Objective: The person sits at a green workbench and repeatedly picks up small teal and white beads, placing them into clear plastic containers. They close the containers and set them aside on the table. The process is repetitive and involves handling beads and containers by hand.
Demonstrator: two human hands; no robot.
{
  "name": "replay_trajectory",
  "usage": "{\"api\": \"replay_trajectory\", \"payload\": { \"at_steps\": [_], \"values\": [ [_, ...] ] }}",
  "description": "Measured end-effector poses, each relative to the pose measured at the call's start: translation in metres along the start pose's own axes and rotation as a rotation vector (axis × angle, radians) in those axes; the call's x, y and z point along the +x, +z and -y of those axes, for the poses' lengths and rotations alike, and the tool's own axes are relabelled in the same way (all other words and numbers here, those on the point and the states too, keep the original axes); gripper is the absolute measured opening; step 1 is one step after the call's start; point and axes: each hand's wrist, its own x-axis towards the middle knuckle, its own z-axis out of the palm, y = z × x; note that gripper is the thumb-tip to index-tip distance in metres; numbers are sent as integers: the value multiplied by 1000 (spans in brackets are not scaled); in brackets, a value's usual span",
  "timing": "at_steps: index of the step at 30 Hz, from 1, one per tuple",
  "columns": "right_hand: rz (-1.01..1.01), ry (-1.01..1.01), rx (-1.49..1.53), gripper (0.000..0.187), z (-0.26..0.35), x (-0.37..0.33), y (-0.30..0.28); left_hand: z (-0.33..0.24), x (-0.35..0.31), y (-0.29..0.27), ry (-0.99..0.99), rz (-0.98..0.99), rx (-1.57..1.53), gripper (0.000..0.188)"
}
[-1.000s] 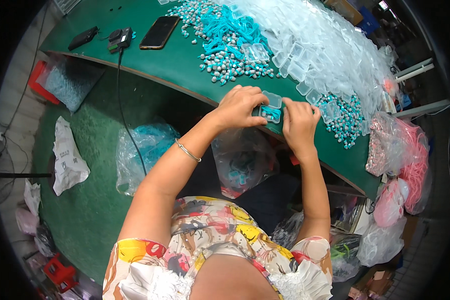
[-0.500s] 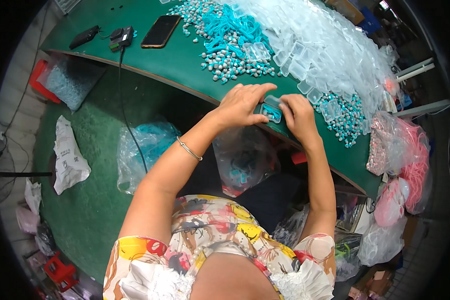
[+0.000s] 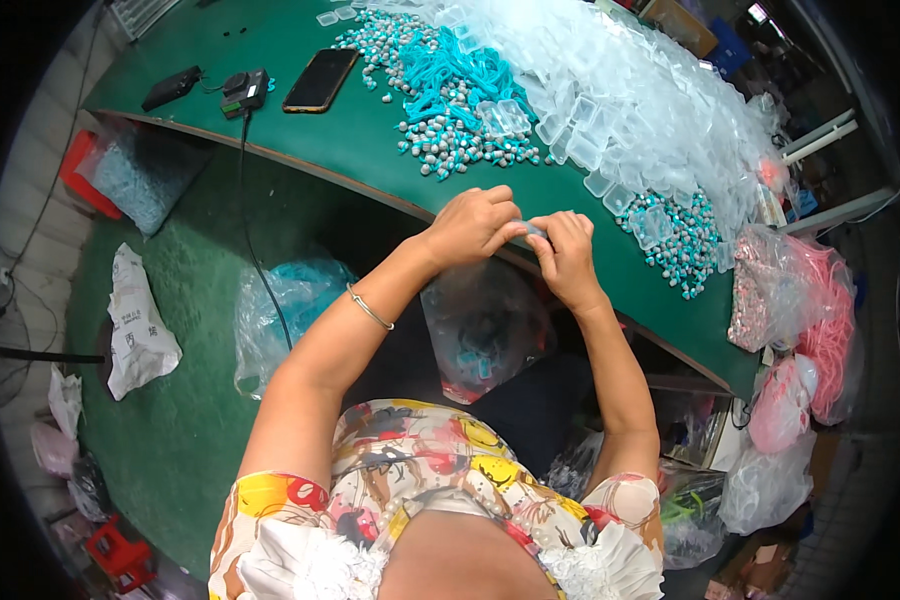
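At the table's front edge, my left hand [image 3: 473, 226] and my right hand [image 3: 567, 258] pinch a small clear plastic box [image 3: 533, 230] between their fingers. Fingers cover most of the box, so its contents and lid are hidden. Beyond my left hand lie many small grey-and-teal bead-like pieces [image 3: 440, 148], with a heap of teal cords [image 3: 457, 75] among them. More grey-and-teal pieces [image 3: 682, 240] are spread to the right of my right hand. A large pile of clear plastic boxes [image 3: 640, 90] covers the back right of the table.
The green table [image 3: 270, 130] also bears a phone [image 3: 320, 80] and a small black device [image 3: 245, 92] whose cable hangs over the edge. Below hang or lie clear bags [image 3: 490, 320]. At the right end are bags with pink cords [image 3: 820, 320]. A red stool [image 3: 120, 552] stands lower left.
The small box was open, showing teal cord inside; now my fingers close around it and hide it. Both hands have moved slightly nearer to me, and my right hand has shifted left.
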Motion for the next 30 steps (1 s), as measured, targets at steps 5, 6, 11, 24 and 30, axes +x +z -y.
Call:
{"api": "replay_trajectory", "payload": {
  "at_steps": [5, 6, 11, 24, 30],
  "values": [
    [-50, 18, 246, 19, -34, 41, -23, -16, -5, 5, 9, -108, -45, 20],
    [-139, 29, 51, 18, -46, 48, -33, -29, -9, 8, 31, -107, -40, 20],
    [-85, 73, -753, 36, -99, 64, -22, -69, -44, 43, 124, 88, -42, 22],
    [-172, 64, -371, 10, -83, 33, -47, -80, -8, 52, 90, -122, -33, 12],
    [-200, 58, -354, 13, -49, -14, -68, -47, 50, 66, -192, -149, 203, 16]
  ]
}}
